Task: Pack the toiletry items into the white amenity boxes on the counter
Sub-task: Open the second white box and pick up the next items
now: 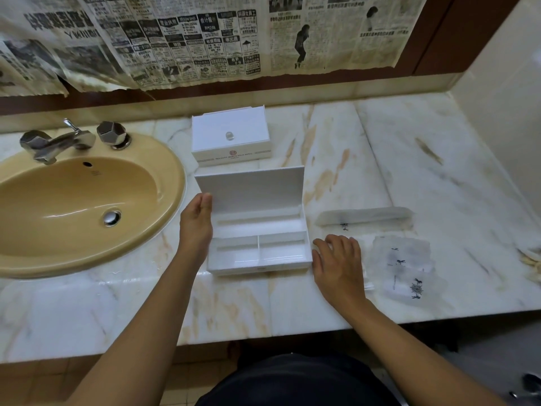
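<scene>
Marble counter (380,159); tan sink (73,200) at left. Open amenity box (257,230), lid upright, compartments bare; closed amenity box (231,136) behind. Sachets (401,265) lie right of it. Left hand (197,221) flat against box side; right hand (336,265) spread, grasping nothing.

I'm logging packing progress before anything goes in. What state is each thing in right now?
Near amenity box: lid up, compartments empty.
Far amenity box: lid shut.
Long sachet: lying flat on counter, unpacked.
Square sachets: flat on counter, unpacked.
Left hand: open, against box's left side.
Right hand: open, beside box, holding nothing.
Sink: dry, tap off.
</scene>
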Tool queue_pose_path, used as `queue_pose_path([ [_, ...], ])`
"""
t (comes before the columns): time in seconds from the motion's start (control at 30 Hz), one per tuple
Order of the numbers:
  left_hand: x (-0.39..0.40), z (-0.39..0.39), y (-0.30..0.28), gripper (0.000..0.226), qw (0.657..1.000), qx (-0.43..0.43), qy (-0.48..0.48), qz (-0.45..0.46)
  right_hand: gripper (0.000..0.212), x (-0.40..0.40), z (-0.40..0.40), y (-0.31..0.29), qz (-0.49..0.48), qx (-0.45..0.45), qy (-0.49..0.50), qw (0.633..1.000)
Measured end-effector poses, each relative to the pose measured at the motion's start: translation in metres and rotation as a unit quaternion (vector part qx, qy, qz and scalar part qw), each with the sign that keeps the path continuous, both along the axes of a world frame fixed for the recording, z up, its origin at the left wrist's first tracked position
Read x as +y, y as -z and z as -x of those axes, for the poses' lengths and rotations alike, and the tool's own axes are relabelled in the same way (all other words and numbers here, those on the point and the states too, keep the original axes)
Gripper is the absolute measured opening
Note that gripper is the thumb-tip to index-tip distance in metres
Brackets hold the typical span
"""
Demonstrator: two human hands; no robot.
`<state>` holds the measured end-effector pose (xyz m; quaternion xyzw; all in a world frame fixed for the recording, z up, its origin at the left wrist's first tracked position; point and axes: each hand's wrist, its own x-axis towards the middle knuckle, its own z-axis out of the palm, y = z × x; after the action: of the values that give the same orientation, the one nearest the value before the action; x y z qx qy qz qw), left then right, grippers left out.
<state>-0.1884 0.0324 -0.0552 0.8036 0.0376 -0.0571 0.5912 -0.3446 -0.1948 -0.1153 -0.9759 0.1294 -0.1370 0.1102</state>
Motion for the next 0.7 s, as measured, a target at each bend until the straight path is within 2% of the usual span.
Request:
queue_pose_path([
  [0.23, 0.001, 0.001, 0.0, 0.04, 1.0, 0.003, -0.009, 0.01, 0.033, 0.007, -0.02, -0.003, -0.033, -0.042, -0.012, 0.999],
  [0.5, 0.004, 0.0, 0.0, 0.032, 1.0, 0.003, -0.015, 0.024, 0.039, 0.006, -0.032, -0.024, -0.153, -0.086, -0.013, 0.984],
  [0.6, 0.002, 0.0, -0.001, 0.033, 1.0, 0.006, -0.018, 0.024, 0.039, -0.001, -0.033, -0.033, -0.159, -0.123, 0.016, 0.979],
  [0.7, 0.0, 0.001, -0.003, 0.032, 0.999, 0.003, -0.025, 0.02, 0.031, -0.014, -0.029, -0.04, -0.122, -0.162, 0.052, 0.978],
])
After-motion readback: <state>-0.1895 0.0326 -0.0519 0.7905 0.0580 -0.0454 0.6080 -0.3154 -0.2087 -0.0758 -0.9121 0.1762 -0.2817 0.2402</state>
